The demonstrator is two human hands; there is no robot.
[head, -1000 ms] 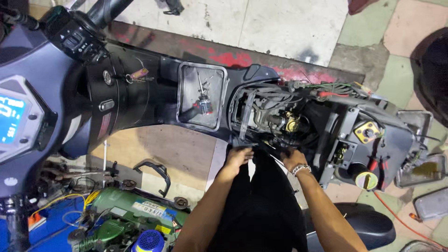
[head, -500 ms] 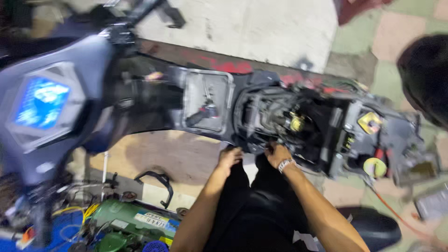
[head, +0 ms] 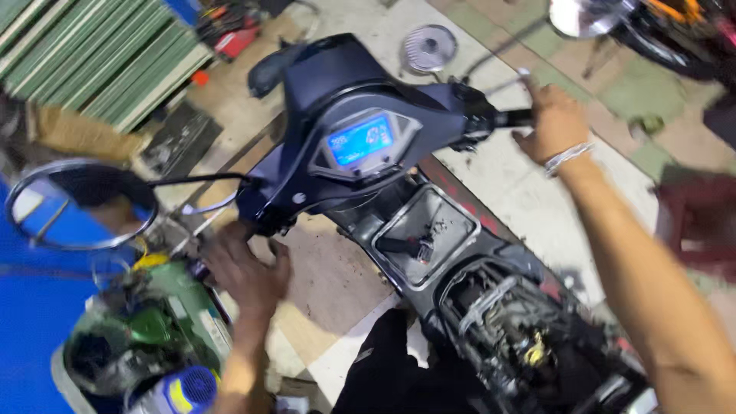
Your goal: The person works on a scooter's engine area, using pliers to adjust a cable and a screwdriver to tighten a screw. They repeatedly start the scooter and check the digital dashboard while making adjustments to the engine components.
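Note:
A dark blue scooter (head: 330,77) stands below me with its body panels off. Its blue display (head: 360,140) is lit. My left hand (head: 245,272) is closed around the left handlebar grip, which it hides. My right hand (head: 556,123), with a metal bracelet on the wrist, is closed around the right handlebar grip (head: 515,118). Behind the handlebar lie an open floorboard compartment (head: 425,230) and the exposed engine bay (head: 514,337) with wires and a yellow part.
The left mirror (head: 80,203) sticks out at the left and the right mirror (head: 586,15) at the top. A green bin of tools and bottles (head: 153,322) sits at bottom left. A round part (head: 428,47) lies on the floor. A red stool (head: 698,218) stands at right.
Both hands left the engine bay and moved up to the handlebar grips. My view swung from the engine bay to the handlebar and display.

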